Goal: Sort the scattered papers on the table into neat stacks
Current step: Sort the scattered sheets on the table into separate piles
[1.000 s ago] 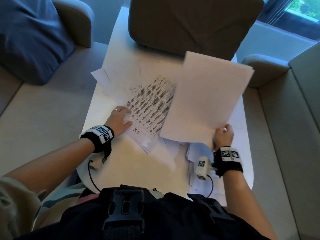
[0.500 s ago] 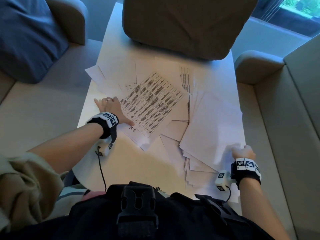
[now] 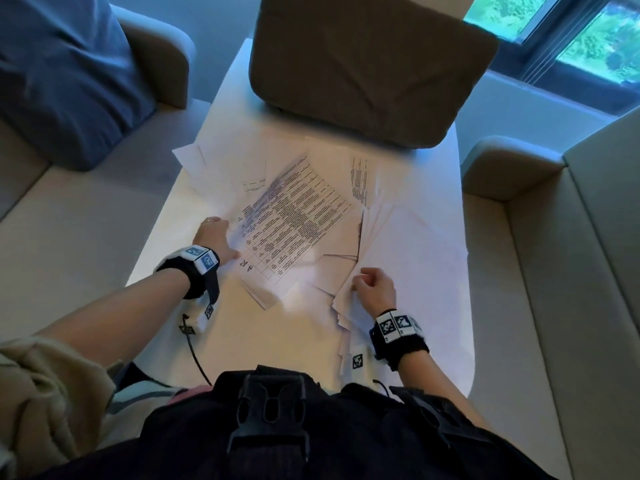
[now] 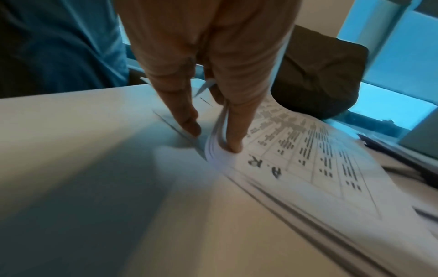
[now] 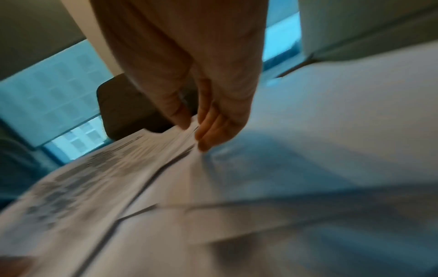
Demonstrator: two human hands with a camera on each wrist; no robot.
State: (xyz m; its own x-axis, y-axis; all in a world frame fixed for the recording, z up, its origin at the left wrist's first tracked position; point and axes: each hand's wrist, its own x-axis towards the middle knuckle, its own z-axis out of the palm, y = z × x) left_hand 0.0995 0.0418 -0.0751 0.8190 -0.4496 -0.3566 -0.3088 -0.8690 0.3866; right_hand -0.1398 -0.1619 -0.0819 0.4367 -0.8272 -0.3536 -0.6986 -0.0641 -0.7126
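Observation:
Scattered white papers cover the white table [image 3: 294,330]. A printed table sheet [image 3: 298,220] lies on top of a loose pile at centre left. My left hand [image 3: 216,239] grips that pile's left edge: in the left wrist view the thumb [image 4: 233,142] presses on the printed sheet [image 4: 308,159] while the fingers sit under the curled-up edges. To the right lies a pile of blank sheets [image 3: 415,258]. My right hand [image 3: 374,287], fingers curled, pinches this pile's left edge. The right wrist view is blurred but shows a sheet edge [image 5: 189,155] between thumb and fingertips.
A brown cushion [image 3: 367,64] sits on the table's far end. A blue cushion [image 3: 62,71] lies on the beige sofa [image 3: 69,237] at left, and more sofa [image 3: 554,271] runs along the right. Further sheets [image 3: 214,157] fan out at the far left.
My right hand laid its raised blank sheets on the right pile, let go, then moved left to that pile's left edge. My left hand shifted from pressing flat to gripping the printed pile's edge.

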